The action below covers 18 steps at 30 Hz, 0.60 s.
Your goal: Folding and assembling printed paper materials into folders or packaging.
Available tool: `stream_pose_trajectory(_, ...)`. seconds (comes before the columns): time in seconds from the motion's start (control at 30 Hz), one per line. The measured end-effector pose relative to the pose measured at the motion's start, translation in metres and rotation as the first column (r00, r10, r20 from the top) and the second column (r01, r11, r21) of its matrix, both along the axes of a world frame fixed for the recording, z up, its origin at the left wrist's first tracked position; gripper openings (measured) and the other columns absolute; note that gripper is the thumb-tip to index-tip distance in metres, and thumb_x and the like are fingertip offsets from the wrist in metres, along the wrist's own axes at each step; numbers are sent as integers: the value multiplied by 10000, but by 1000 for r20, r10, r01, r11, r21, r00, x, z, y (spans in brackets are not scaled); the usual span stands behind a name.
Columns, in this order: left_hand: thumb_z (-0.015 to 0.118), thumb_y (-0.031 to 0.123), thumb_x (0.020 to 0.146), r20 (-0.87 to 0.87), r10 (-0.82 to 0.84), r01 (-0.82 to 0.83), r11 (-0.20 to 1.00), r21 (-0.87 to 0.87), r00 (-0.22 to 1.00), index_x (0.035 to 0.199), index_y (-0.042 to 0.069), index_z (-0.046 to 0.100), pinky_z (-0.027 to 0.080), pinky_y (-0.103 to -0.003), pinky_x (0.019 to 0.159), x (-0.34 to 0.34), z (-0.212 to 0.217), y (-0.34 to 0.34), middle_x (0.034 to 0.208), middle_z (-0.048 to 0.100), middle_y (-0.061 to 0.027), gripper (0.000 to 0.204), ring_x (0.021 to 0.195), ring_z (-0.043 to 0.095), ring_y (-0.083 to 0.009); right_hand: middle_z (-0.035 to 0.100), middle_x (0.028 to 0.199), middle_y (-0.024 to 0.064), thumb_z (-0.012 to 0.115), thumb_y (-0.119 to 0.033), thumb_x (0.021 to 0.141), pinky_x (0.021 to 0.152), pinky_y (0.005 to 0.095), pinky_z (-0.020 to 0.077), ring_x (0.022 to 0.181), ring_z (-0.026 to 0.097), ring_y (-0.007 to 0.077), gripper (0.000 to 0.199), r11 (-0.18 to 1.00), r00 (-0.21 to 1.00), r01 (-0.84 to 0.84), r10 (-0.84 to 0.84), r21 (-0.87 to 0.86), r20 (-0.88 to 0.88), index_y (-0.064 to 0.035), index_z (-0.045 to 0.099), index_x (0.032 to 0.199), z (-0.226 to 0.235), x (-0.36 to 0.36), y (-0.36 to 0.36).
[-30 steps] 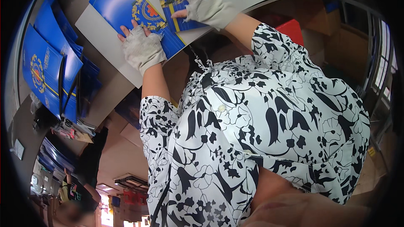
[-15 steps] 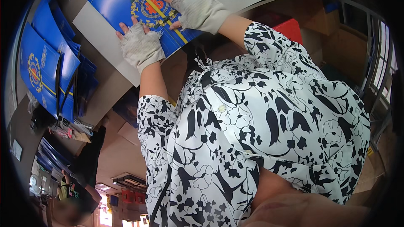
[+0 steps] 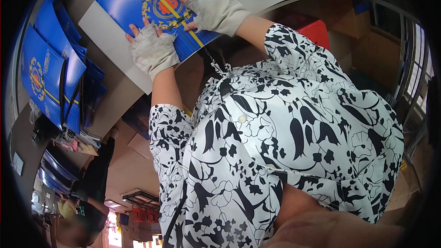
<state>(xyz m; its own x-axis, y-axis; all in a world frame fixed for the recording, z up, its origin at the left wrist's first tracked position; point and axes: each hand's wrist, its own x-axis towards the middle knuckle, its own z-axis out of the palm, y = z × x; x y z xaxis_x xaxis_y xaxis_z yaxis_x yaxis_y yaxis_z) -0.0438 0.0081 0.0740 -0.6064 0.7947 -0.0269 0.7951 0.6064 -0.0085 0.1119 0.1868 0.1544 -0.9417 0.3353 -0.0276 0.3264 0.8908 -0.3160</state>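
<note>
A glossy blue printed cover [image 3: 117, 2] lies in front of me, with a gold ring emblem, a red centre and a yellow stripe. White sheets [image 3: 103, 32] show on both sides of it. My left hand [image 3: 152, 51], in a frayed off-white fingerless glove, rests with fingers apart on the cover's near left edge and the white sheet. My right hand [image 3: 212, 8], gloved likewise, lies spread over the right part of the cover beside the emblem. Neither hand grasps anything. Part of the cover is hidden under both hands, and its far end runs out of view.
Stacked blue covers [image 3: 43, 76] fan out on the grey table [image 3: 121, 85] at the left. A red box [image 3: 315, 34] is to the right, below the table edge. A co-worker in dark clothing [image 3: 94, 193] stands at the lower left beside more blue covers [image 3: 57, 174].
Both hands and the cover have barely shifted, a touch to the left. The co-worker at the lower left has moved slightly.
</note>
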Motion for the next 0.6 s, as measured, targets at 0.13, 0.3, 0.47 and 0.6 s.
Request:
stream_pose_trajectory(0.13, 489, 355, 1027, -8, 6, -6, 1000, 19, 1000, 1514, 107, 515, 160, -505, 1279, 0, 1, 0, 1560, 449, -269, 546, 1517, 359, -339, 602, 1433, 211, 740, -601, 791, 1267, 567, 156, 1462, 439, 362, 861, 999, 999, 5, -2, -44, 52, -88, 569, 1460, 4, -2, 3)
stream_pose_trajectory(0.3, 530, 382, 1010, -53, 2, -2, 1000, 8, 999, 1499, 134, 540, 241, -508, 1247, 1, 5, 1, 1546, 481, -246, 548, 1484, 400, -386, 522, 1511, 235, 735, -615, 785, 1232, 612, 209, 1480, 371, 436, 863, 999, 996, 43, -40, -30, 82, -124, 564, 1474, 13, -4, 1)
stream_pose_trajectory(0.47, 644, 405, 947, 41, -247, 245, 968, 57, 968, 1443, 215, 609, 384, -537, 1121, 10, 33, 9, 1520, 551, -143, 533, 1438, 466, -405, 412, 1601, 239, 709, -638, 796, 1193, 660, 241, 1489, 291, 515, 861, 997, 988, 81, -83, 19, 129, -174, 540, 1500, 19, -3, -4)
stream_pose_trajectory(0.6, 691, 403, 914, 12, -406, 400, 905, 149, 914, 1398, 240, 651, 433, -559, 1051, 8, 26, 13, 1493, 592, -83, 511, 1414, 497, -405, 483, 1534, 181, 723, -537, 835, 1185, 554, 323, 1441, 413, 400, 767, 977, 993, 98, -108, 189, 44, -149, 550, 1474, 1, 7, -14)
